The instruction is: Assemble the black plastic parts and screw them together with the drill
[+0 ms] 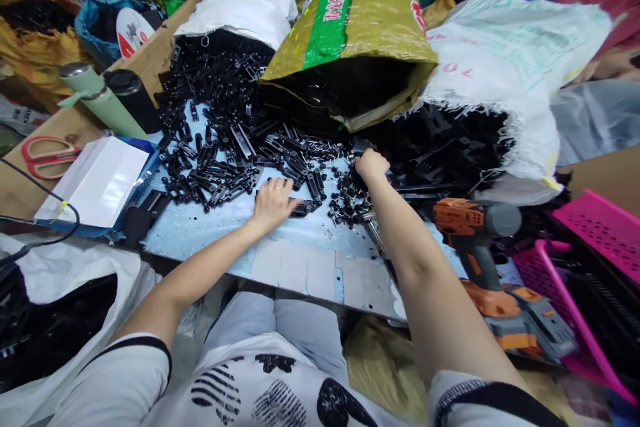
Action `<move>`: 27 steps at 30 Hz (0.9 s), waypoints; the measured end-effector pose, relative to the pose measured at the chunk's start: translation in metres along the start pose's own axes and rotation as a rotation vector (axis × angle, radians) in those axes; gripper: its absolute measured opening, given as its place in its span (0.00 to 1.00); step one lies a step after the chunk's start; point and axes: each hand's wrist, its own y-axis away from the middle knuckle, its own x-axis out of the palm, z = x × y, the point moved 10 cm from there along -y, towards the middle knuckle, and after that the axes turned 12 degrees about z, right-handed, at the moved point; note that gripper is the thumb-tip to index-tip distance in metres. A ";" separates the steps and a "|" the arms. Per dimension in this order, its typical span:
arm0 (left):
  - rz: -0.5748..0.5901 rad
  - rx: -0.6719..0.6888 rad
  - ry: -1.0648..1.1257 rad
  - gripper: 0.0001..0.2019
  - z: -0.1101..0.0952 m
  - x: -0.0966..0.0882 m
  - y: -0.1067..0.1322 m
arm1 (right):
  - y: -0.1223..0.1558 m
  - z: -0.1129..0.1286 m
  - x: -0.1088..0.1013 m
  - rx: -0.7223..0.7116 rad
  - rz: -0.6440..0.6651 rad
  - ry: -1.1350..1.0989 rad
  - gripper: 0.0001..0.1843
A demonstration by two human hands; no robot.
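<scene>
Head view, and a long black part (304,209) is being half covered by the left hand (274,202), palm down, low over the blue top of the table (180,230). Here, by the look of it, everything is being decided by nearness: the part is being hidden right under the left hand, while the right hand (371,165) is being seen farther forward and well off to the right. Its long axis is being presented sideways, roughly along the front edge, with one end being left exposed past the left thumb, on the right hand's side. No tight clench is being shown on the left; the fingers are being seen loosely spread, and whether the part is being gripped or merely covered cannot be told. Over on the right, the fingers are being seen bent down at a dark piece (363,145); whether it is being pinched cannot be told either. Between the hands, space is being taken up by a scatter of small fittings (345,203), nearer to the right wrist. Beyond the left hand, a broad heap of black pieces (215,70) is being fronted, and just past the right hand, the mouth of a yellow sack (380,27) is being faced. An orange drill (463,220) is being touched by neither.
</scene>
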 end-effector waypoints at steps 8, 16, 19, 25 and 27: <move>0.053 -0.482 0.062 0.21 0.163 -0.022 -0.018 | 0.088 0.049 0.044 -0.175 0.041 -0.383 0.27; -0.179 -0.516 0.177 0.15 0.148 -0.043 -0.001 | 0.200 0.074 0.049 -0.344 -0.116 -0.643 0.29; -0.408 -0.360 0.267 0.11 0.121 -0.072 0.050 | 0.242 0.075 0.061 -0.376 -0.137 -0.293 0.23; -0.434 -0.106 0.592 0.12 0.056 -0.068 0.129 | 0.283 0.093 0.125 -0.514 0.247 0.006 0.26; -0.232 -0.075 0.687 0.10 0.031 -0.044 0.134 | 0.279 0.095 0.118 -0.483 0.263 -0.147 0.24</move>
